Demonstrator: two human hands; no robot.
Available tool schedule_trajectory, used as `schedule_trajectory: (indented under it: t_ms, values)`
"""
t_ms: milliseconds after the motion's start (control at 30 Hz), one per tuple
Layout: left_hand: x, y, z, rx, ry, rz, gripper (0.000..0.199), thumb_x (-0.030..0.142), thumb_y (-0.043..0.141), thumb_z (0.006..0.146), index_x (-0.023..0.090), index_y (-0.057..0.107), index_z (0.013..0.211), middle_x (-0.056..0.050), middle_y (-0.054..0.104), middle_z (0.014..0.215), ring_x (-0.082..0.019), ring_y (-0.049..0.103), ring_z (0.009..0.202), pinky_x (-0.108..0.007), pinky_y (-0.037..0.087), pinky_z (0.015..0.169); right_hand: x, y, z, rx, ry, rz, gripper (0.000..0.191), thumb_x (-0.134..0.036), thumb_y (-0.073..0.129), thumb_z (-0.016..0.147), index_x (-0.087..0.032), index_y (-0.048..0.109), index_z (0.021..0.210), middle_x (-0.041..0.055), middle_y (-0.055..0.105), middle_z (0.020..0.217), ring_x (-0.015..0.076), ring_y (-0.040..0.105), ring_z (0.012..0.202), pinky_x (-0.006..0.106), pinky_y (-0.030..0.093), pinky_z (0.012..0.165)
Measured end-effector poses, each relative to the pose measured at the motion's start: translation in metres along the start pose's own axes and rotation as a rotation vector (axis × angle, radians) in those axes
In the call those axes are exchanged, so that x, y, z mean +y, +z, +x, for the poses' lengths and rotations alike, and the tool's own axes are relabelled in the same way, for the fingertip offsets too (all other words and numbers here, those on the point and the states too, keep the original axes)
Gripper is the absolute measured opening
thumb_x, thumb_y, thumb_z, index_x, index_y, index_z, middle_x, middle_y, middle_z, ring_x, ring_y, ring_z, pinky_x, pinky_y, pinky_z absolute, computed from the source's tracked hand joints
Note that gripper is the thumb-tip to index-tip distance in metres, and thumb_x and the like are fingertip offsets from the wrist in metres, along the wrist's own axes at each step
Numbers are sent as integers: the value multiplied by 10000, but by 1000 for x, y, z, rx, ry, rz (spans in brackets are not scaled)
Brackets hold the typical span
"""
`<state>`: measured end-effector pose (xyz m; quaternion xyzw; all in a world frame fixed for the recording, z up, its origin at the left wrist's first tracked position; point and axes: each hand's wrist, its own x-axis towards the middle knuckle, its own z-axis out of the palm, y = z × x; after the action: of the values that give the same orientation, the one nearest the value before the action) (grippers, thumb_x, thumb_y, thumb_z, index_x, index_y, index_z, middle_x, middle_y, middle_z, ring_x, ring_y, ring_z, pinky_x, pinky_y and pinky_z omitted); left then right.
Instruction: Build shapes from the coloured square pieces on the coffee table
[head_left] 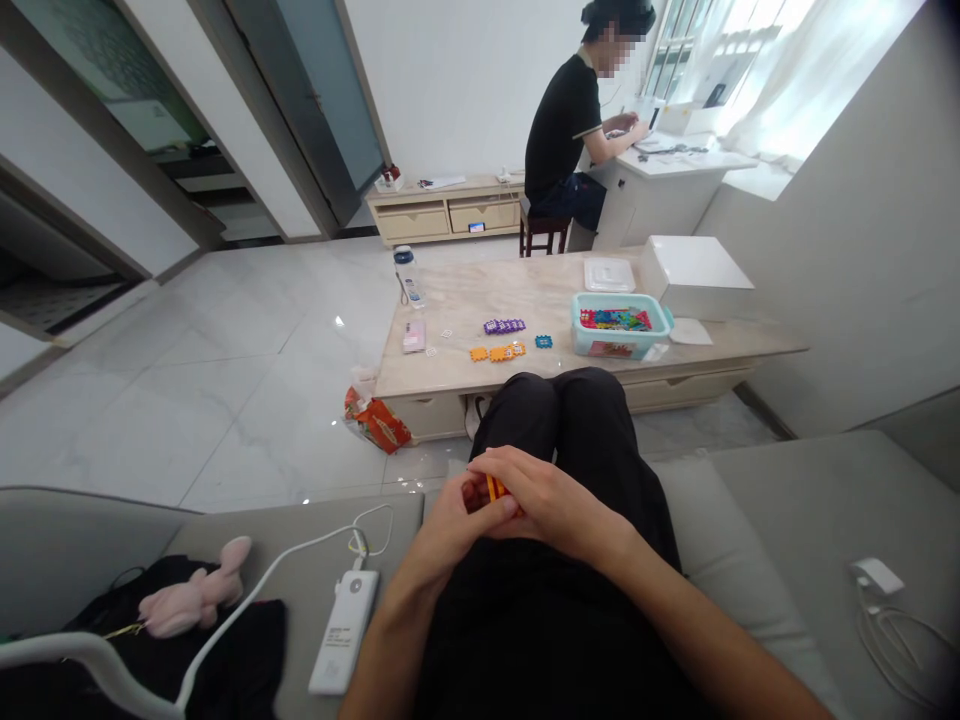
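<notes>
Above my lap, my left hand (pixel 456 515) and my right hand (pixel 536 492) are closed together around an orange plastic piece (pixel 494 488). Only a narrow strip of it shows between the fingers; its full shape is hidden. On the low table ahead lie flat orange notched tiles (pixel 499 353), partly overlapping. Behind them is a row of purple notched tiles (pixel 505 326), and a single teal tile (pixel 544 342) lies to their right. A light-blue tub (pixel 616 345) farther right holds many colourful pieces.
The marble-topped table (pixel 457 290) also carries a water bottle (pixel 406 275), a pink pack (pixel 414 336), a white lid (pixel 609 274) and a white box (pixel 697 270). A power bank (pixel 345 630) with a cable lies on the sofa at left. Another person (pixel 566 130) sits at a far desk.
</notes>
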<state>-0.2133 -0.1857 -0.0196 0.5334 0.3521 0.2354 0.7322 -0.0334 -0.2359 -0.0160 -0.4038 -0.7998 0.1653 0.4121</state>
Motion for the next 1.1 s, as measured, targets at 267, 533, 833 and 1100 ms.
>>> schedule_trajectory:
  t_ms: [267,533,833,1100]
  values:
    - [3,-19,17,74,-5,-56,536,569,952,738,147,783,1021,-53,734,875,-196,653,796,-291,534,763,29,3,9,71,53,176,791,-286,822,949,-225,444,1642,164,659,1503,265,671,1393,427,566,1200]
    - [9,-19,53,-71,-96,39,540,636,903,778,148,781,973,-72,747,896,-212,656,827,-308,528,771,66,2,16,15,79,205,775,-184,855,870,-200,525,1571,168,703,1454,287,702,1357,436,576,1185]
    - [4,-12,87,-25,-121,56,531,618,925,744,159,772,964,-80,768,888,-233,698,836,-323,582,759,81,-15,16,-9,109,170,715,-77,778,879,-223,563,1545,132,720,1441,272,693,1380,437,559,1221]
    - [5,-29,97,-16,-142,-30,604,691,860,807,132,805,1027,-127,796,904,-236,741,778,-313,595,736,94,-17,18,87,172,254,848,-209,839,910,-246,457,1667,140,667,1525,259,681,1393,416,577,1199]
